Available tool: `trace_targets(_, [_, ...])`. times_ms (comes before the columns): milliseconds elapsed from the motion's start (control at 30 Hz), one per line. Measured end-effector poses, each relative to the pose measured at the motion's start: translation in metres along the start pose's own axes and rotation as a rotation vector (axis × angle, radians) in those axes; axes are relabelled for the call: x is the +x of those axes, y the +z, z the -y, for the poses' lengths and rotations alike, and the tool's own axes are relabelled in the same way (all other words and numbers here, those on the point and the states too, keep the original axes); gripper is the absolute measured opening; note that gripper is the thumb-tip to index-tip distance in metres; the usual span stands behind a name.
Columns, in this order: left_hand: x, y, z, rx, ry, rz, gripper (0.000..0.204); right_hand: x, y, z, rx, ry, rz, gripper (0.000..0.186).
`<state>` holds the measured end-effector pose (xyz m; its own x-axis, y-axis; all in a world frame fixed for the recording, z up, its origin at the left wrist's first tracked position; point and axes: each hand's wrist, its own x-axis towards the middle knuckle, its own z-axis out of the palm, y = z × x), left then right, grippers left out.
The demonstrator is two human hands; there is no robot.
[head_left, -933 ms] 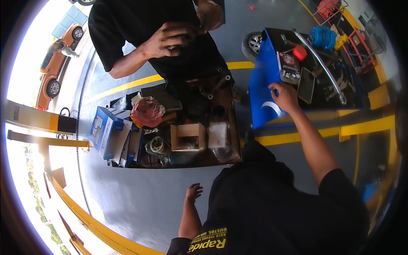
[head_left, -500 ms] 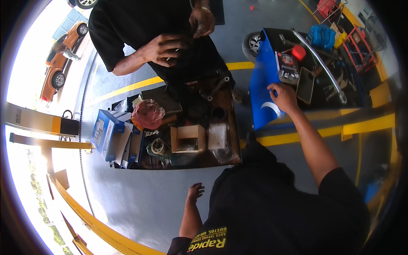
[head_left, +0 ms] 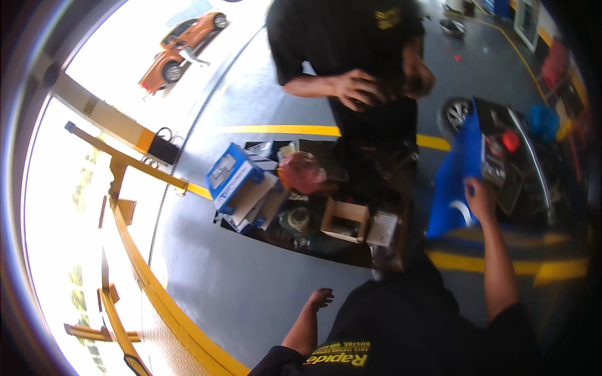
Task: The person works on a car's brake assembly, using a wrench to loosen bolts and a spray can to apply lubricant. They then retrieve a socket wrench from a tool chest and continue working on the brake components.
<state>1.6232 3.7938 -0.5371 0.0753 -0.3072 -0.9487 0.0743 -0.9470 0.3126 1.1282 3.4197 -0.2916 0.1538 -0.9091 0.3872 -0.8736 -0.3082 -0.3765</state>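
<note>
My left hand (head_left: 322, 297) hangs low over the floor beside my body, its fingers loosely bent and slightly apart, with nothing in it. Over the near left edge of a blue tool cart (head_left: 453, 178) is my right hand (head_left: 481, 199), thumb and forefinger apart. I see nothing held there, though the picture is smeared; whether it touches the cart is unclear. By this hand lie a dark shallow tray (head_left: 512, 190) and a small printed box (head_left: 492, 164). Farther along the cart top are a round red object (head_left: 510, 141) and a long shiny metal bar (head_left: 532, 164).
Across a low dark table (head_left: 307, 248) stands a co-worker (head_left: 351, 50), both hands raised at the waist. The table bears blue-and-white boxes (head_left: 229, 178), a crumpled pink bag (head_left: 301, 172) and an open carton (head_left: 345, 220). Yellow lift arms (head_left: 150, 269) run along the left.
My view has swung left, so the table, cart and co-worker sit farther right in the picture. My right hand stays by the cart's edge, and my left still hangs low.
</note>
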Motion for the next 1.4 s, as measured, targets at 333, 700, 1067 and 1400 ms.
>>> trace_targets(333, [0.009,0.001,-0.008,-0.021,0.055,-0.039,0.041,-0.004,0.006,-0.013,-0.012,0.018,0.030,0.016])
trace_targets(700, [0.020,0.001,0.006,-0.015,0.017,-0.002,0.040,-0.006,0.002,-0.004,-0.012,0.095,0.063,0.014])
trace_targets(1067, [0.039,-0.011,-0.001,-0.020,0.060,0.043,0.038,-0.005,0.001,-0.006,-0.020,0.085,0.059,0.015])
trace_targets(1400, [0.023,0.000,-0.011,-0.036,0.013,0.012,0.036,-0.001,0.000,-0.012,-0.071,0.038,0.054,0.010])
